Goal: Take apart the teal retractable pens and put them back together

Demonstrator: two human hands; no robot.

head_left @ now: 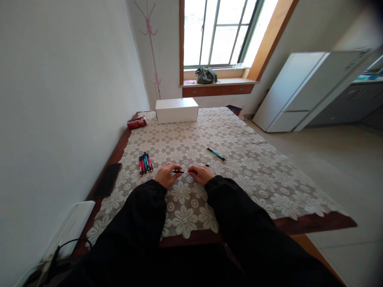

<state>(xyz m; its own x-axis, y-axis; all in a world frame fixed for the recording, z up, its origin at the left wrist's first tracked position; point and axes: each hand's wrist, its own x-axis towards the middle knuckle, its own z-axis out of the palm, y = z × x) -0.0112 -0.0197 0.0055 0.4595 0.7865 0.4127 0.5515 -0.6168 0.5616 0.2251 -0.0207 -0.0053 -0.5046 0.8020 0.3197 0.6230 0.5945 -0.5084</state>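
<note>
While both hands rest on the lace tablecloth (239, 159), left hand (168, 174) and right hand (201, 173) pinch opposite ends of a thin black pen (178, 172), fingers curled closed on it. Pen bundle (145, 163) just left; teal pen (215, 154) lies apart to the right; white box (176, 110) at far edge.

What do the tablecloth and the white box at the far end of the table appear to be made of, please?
Tablecloth: seemingly crocheted or lace fabric, matte, with openwork flower motifs showing the dark table beneath. White box: probably cardboard, smooth and matte, with sharp folded edges.
</note>
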